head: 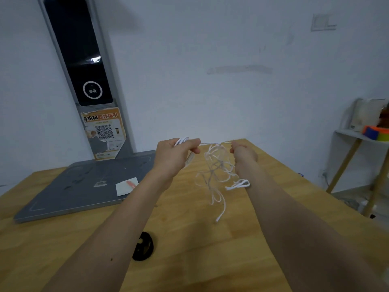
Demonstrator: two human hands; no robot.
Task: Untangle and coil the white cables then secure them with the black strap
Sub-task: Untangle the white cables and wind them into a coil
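Above the wooden table (189, 239), both hands are raised side by side with the white cables (216, 171) strung between them. The left hand (174, 153) has its fingers curled round a small bundle of gathered loops, which show above its knuckles; the right hand (244, 153) pinches a strand, fingers closed on it, though the exact grip is hidden by the back of the hand. One short span runs roughly level from fingers to fingers; below it the tangle hangs as loose loops, nearer the right fingers than the left, with free ends trailing lowest toward the table. Judged from this, untangling is under way and coiling barely begun. The strap (143, 246) lies flat on the table well below and behind the left fingers, beside the left forearm, untouched.
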